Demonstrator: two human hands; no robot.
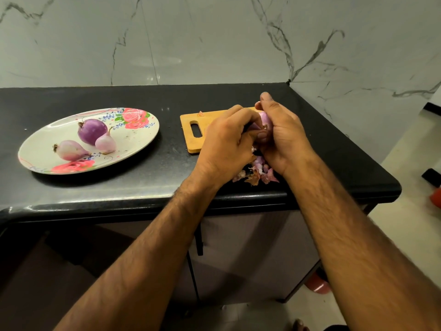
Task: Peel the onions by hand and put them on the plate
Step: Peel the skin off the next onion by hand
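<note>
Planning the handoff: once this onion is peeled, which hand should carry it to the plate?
Probably left: the left hand is nearer the plate, while the right hand cups the onion.

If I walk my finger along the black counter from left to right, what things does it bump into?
Flowered plate with three onions, then the wooden cutting board, then the left hand, then the right hand holding an onion.

A black stone countertop (143,177) carries three things. A floral oval plate (140,137) sits toward its left end, midway between front and back edges. A wooden cutting board (191,139) lies right of centre, nearer the back edge. A pile of onion peels (257,174) rests close to the front edge.
</note>
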